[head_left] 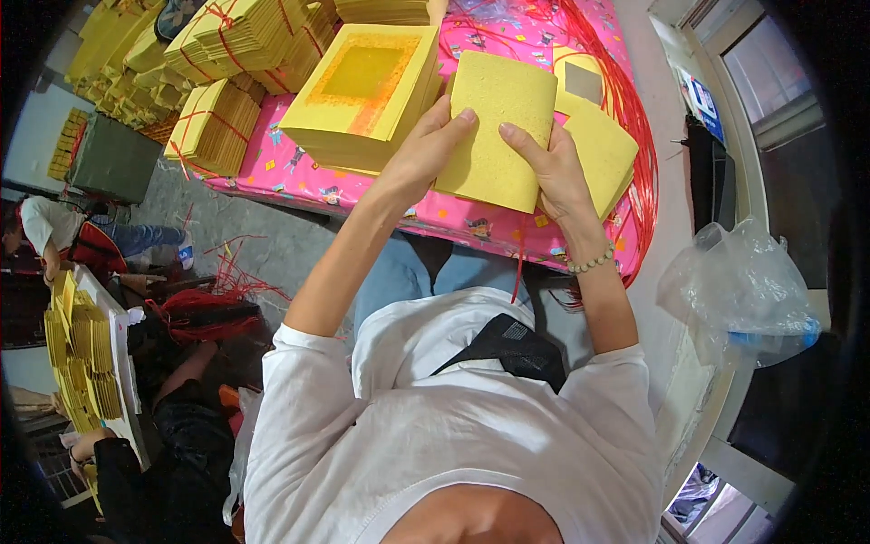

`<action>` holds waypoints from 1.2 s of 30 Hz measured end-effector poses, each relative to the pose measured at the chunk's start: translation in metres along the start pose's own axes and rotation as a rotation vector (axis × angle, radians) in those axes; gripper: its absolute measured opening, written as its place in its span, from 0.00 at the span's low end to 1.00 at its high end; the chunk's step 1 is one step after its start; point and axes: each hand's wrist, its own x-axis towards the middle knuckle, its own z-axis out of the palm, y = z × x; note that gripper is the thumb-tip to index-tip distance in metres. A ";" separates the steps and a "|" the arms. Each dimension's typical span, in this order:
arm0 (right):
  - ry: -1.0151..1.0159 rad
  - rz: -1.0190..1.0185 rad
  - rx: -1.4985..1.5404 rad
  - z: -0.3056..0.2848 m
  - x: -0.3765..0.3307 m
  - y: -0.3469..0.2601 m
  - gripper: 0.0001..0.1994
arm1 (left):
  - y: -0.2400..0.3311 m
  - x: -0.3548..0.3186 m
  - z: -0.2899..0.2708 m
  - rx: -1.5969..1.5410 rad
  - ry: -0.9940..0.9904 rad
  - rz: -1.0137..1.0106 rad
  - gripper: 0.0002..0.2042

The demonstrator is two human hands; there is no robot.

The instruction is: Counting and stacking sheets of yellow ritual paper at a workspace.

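We've got both hands wrapped around a yellow paper stack (497,127) near top center of the frame. Our left hand (421,154) grips its left edge, fingers curled over the top, and our right hand (553,168) clamps the right edge, fingertips on the face. The stack is tilted up above the pink cloth (471,218). Just left sits a bigger pile with an orange square (362,86), and another yellow pile (605,154) sits right. Tied bundles (217,122) fill the upper left, red string (634,154) loops along the right.

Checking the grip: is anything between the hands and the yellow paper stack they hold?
Nothing visible. The left hand and right hand touch the yellow paper stack directly, one on each side edge.
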 end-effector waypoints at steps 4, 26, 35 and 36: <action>-0.009 -0.041 0.012 -0.002 -0.001 0.000 0.22 | -0.003 0.000 0.002 -0.019 -0.006 0.039 0.21; 0.036 -0.311 -0.229 0.004 -0.036 -0.007 0.28 | -0.029 -0.017 0.027 0.074 0.066 0.352 0.20; 0.192 -0.271 -0.006 -0.001 -0.044 -0.014 0.14 | -0.032 -0.034 0.033 0.082 0.009 0.354 0.19; 0.208 -0.268 0.001 0.003 -0.047 -0.017 0.13 | -0.033 -0.036 0.034 0.054 0.029 0.350 0.19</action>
